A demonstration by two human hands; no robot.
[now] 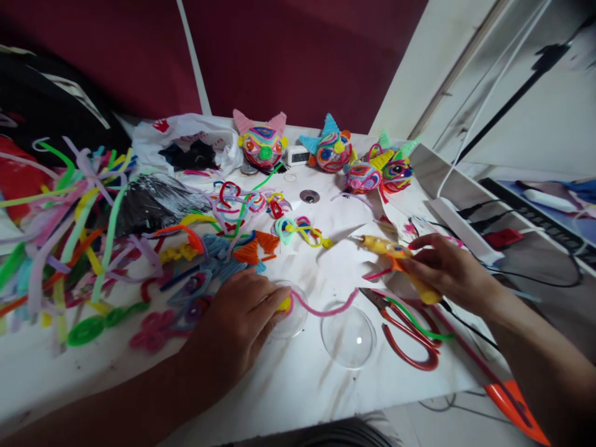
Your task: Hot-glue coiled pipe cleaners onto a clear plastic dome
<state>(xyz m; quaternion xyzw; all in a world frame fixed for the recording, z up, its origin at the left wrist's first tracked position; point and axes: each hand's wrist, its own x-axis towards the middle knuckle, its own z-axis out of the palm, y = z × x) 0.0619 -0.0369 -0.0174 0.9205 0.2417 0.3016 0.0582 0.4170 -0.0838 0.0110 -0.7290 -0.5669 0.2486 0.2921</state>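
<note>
My left hand (239,323) rests on the white table (298,379), fingers closed over a clear plastic half-dome (293,320) with a yellow coil on it. A pink pipe cleaner (326,307) runs from those fingers toward the right. My right hand (449,270) grips a yellow hot-glue gun (393,251), its nozzle pointing left over the table. A second clear half-dome (348,335) lies between my hands. Red-handled scissors (407,329) lie just below my right hand, with a green pipe cleaner across them.
Loose coloured pipe cleaners (69,236) pile up at the left, coiled pieces (242,233) in the middle. Three decorated balls with ears (263,146) (330,149) (379,171) stand at the back by a small clock (298,155). A power strip (459,226) lies at the right.
</note>
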